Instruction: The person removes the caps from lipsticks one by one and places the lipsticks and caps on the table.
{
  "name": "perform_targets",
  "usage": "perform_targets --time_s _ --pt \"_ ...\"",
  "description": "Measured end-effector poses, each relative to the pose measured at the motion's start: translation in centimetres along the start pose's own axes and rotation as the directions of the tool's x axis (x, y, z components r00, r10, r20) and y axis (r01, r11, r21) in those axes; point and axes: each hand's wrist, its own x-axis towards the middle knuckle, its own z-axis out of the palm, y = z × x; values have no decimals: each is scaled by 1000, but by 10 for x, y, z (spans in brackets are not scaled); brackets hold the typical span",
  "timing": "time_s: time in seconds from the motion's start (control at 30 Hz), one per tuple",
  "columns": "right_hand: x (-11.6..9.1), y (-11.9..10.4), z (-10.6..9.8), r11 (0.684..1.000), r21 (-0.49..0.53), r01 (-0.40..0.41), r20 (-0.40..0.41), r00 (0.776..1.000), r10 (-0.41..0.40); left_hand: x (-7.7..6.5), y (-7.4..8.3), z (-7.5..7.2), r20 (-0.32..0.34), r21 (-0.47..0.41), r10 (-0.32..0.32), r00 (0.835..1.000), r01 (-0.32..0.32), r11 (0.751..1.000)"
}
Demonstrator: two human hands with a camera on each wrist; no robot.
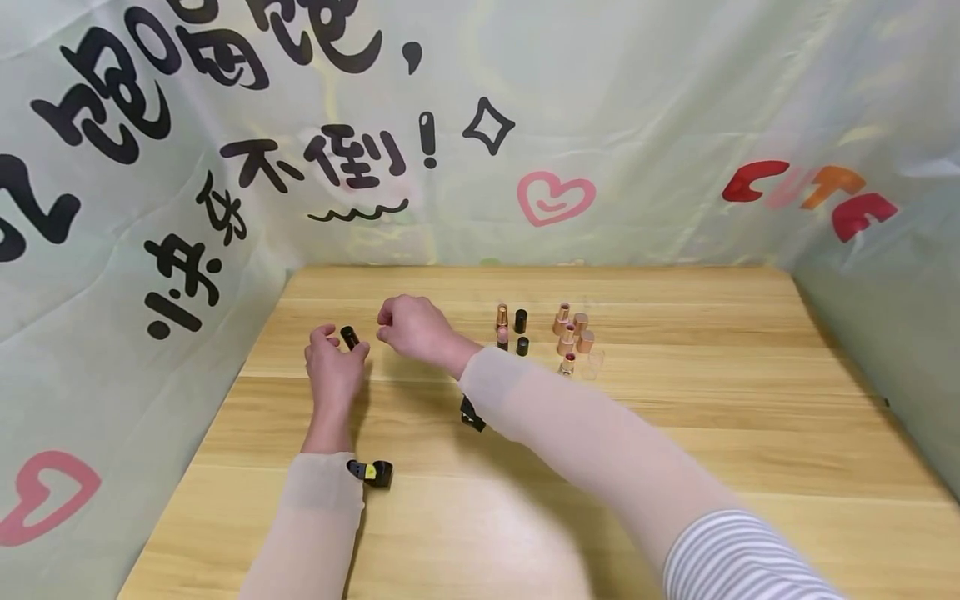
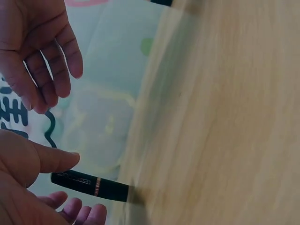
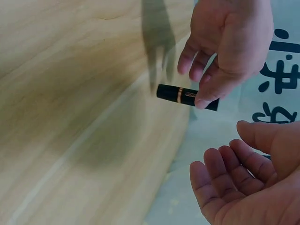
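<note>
A black lipstick tube (image 1: 349, 337) with a thin gold band (image 2: 97, 186) stands upright at the left of the wooden table. My left hand (image 1: 335, 379) is around it, thumb on one side and fingers on the other. In the left wrist view, gaps show between the tube and both the thumb and the fingertips. To the right of the tube, my right hand (image 1: 423, 329) hovers above the table, its fingers loosely bent and nothing in them. The right wrist view shows its palm and parted fingers (image 3: 218, 176).
Right of centre stand uncapped lipsticks (image 1: 502, 317), black caps (image 1: 521, 321), rose-gold lipsticks (image 1: 567, 338) and rose-gold caps (image 1: 586, 342). One more uncapped lipstick (image 1: 567, 364) is nearer me, beside a clear piece (image 1: 593, 364). A printed cloth (image 1: 645, 100) walls the table's back and sides.
</note>
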Motion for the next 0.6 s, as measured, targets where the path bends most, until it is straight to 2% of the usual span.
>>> perform_targets --time_s 0.2,0.6 --pt "4 1 8 1000 -21 -23 32 999 23 9 -5 6 7 17 19 1000 -19 1000" --pt "7 3 15 999 -20 -38 33 999 39 12 -10 11 16 60 7 1000 -8 998"
